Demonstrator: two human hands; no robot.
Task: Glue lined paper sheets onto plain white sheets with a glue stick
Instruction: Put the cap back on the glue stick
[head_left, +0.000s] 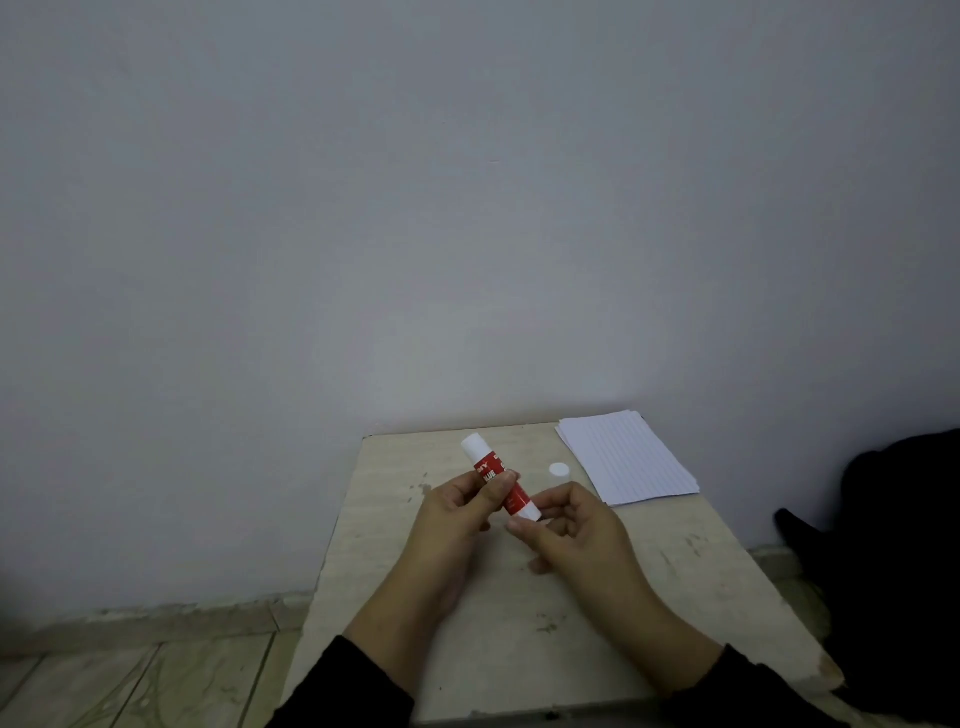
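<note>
The red-and-white plastic glue stick (500, 477) is gripped above the beige surface (675, 561) by the left hand (462, 512); its base is pinched by the right hand (566, 525). Preparation seems underway; a sheet from the lined paper stack (628, 457) is needed next.

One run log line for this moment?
left hand: holds glue stick | right hand: at its base | lined sheets: stacked far right

glue stick (500, 477) red label reads "glue", partly hidden
</note>
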